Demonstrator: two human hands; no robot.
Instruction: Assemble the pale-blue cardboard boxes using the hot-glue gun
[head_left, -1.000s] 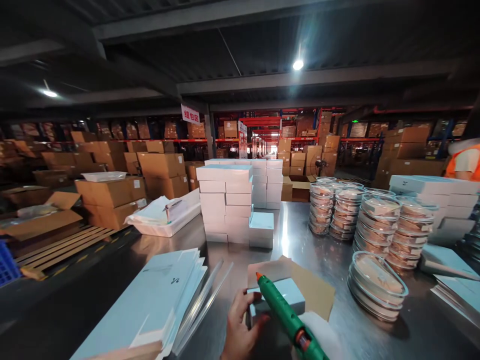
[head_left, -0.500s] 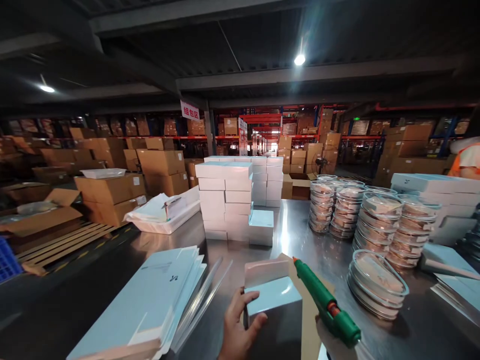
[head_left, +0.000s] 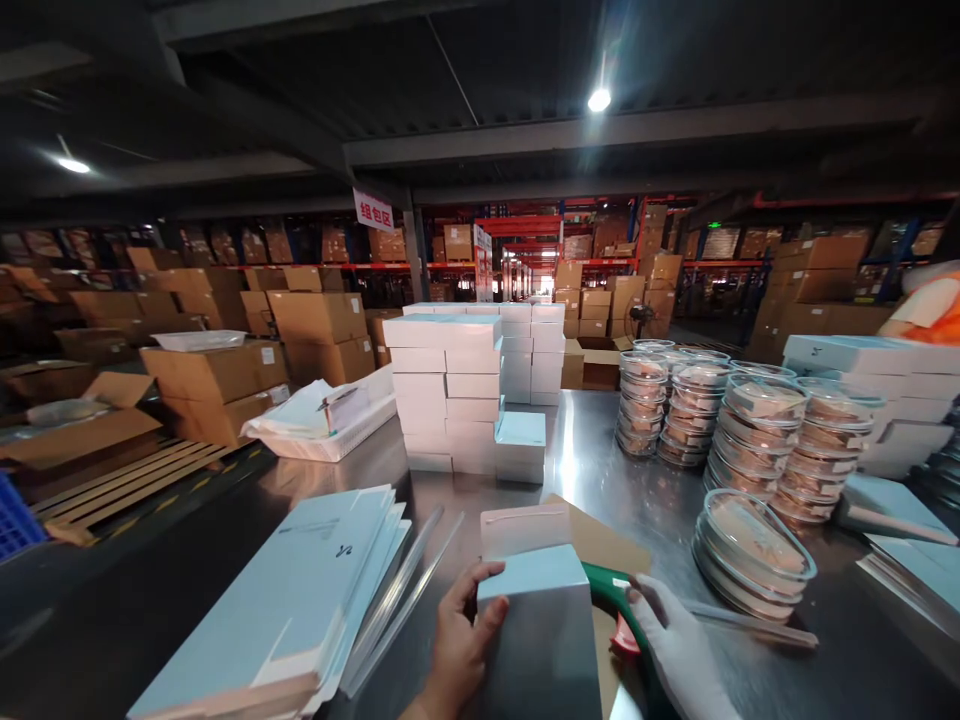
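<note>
The head camera, the only view, looks down across a shiny steel worktable (head_left: 600, 450). The bare left hand (head_left: 455, 640) grips the left side of a small pale-blue cardboard carton (head_left: 536, 610), thumb on its top edge, fingers wrapped on the near wall. The carton stands upright at the table's near edge with its white back flap raised, and its lower part is cut off by the bottom of the picture. Just right of it, the white-gloved right hand (head_left: 679, 650) is closed around a green glue gun with a red trigger (head_left: 619, 605); the glove and the carton hide most of the gun, so its nozzle cannot be seen. A brown cardboard sheet (head_left: 607, 545) lies under both, partly covered.

To the left lies a fanned pile of flat pale-blue carton blanks (head_left: 300, 600), its near end cut off, with clear plastic strips (head_left: 405, 590) beside it. Behind stands a tall stack of closed pale-blue boxes (head_left: 450, 395). To the right are stacks of round clear plastic containers (head_left: 750, 440); their contents are hard to make out. At the far right edge, a person's orange sleeve (head_left: 930, 305) is barely in view.
</note>
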